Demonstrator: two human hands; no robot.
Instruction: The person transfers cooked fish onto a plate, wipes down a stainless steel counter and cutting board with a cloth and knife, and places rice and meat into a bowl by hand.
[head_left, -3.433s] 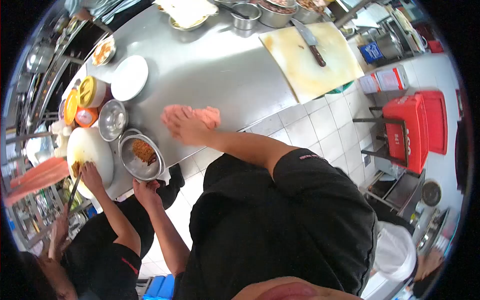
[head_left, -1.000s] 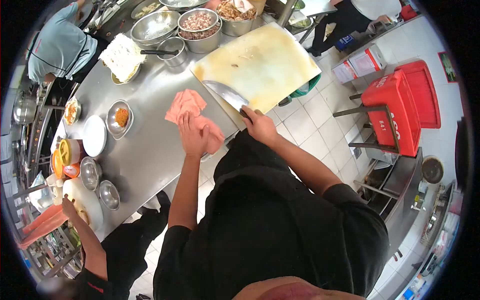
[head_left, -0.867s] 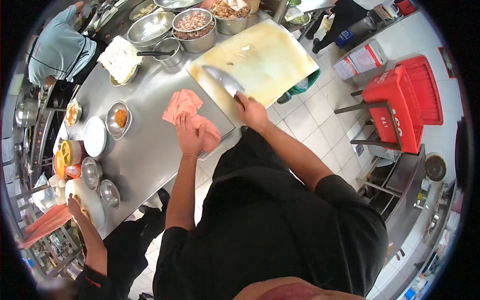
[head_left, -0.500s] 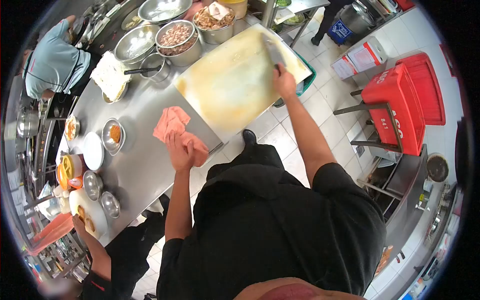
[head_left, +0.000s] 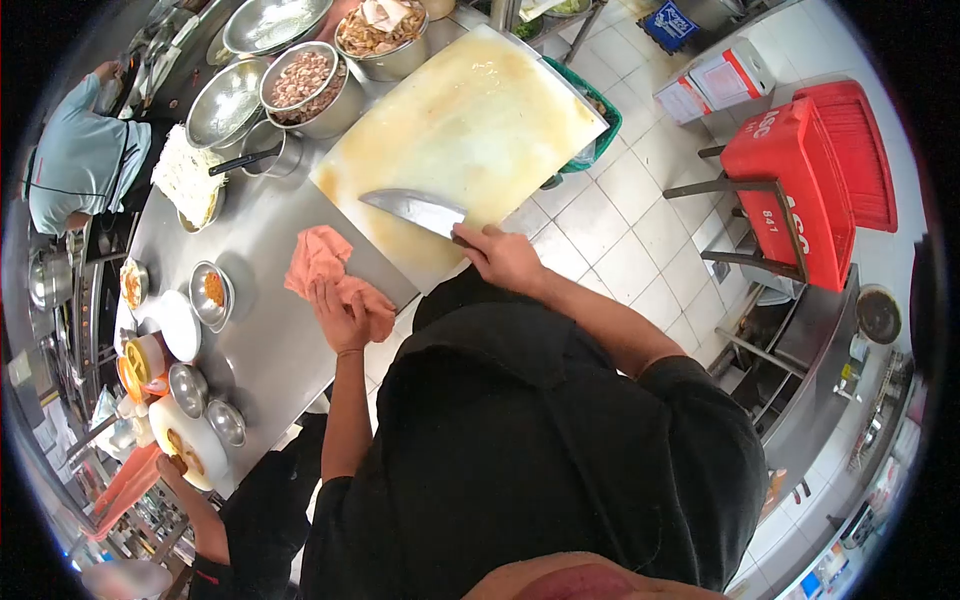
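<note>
My right hand (head_left: 503, 258) is closed around the dark handle of a chef's knife (head_left: 418, 209). The broad blade lies over the near part of a large, stained, pale cutting board (head_left: 480, 110), its tip pointing left. My left hand (head_left: 341, 318) rests on a crumpled orange-pink cloth (head_left: 322, 258), fingers stretched out across it. That cloth lies on the steel table (head_left: 275, 350) beside the board's left edge.
Beyond the board stand a bowl of chopped pinkish food (head_left: 303, 75) and a pot of brown sliced food (head_left: 385, 35). A green bin (head_left: 603, 135) is below the board's right side. Another person's hand (head_left: 172, 466) is by a white plate (head_left: 205, 440) at lower left.
My right hand has brought the knife from the board's far right corner to its near left side, and the blade now points left. My left hand stays on the cloth; the view has shifted.
</note>
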